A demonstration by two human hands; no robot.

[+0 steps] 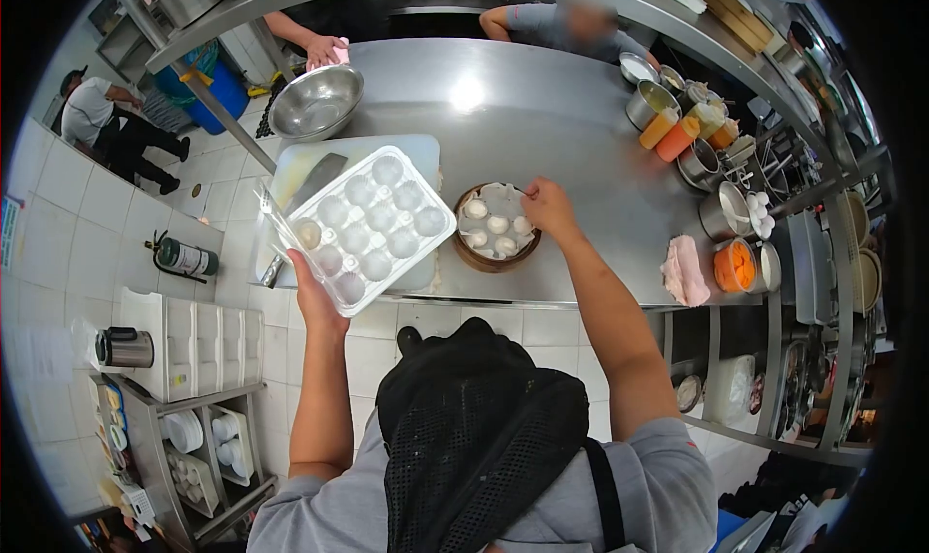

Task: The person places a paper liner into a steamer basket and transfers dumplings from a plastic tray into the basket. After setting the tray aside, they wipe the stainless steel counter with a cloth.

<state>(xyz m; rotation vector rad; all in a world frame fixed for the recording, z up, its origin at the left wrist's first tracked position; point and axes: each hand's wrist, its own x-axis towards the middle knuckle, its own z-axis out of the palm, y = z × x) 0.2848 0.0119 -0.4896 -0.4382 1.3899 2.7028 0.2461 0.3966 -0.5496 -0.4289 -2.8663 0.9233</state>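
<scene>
My left hand (320, 297) grips a white plastic tray (378, 224) by its near left corner, tilted above the cutting board. The tray has rows of round cups; one pale dumpling (309, 233) sits in a cup at its left side, and the other cups look bare. A round bamboo steamer (481, 263) with a pale liner stands on the steel table, holding several white dumplings (497, 225). Over the steamer's right rim, my right hand (549, 207) has its fingers pinched together. What lies between those fingertips, if anything, I cannot make out.
A cleaver (323, 178) lies on the white cutting board (411, 150), partly under the tray. A steel bowl (317, 102) stands at the far left. Sauce bottles (677, 139), steel pots and a pink cloth (685, 270) line the right side. Co-workers (545, 21) stand across the table.
</scene>
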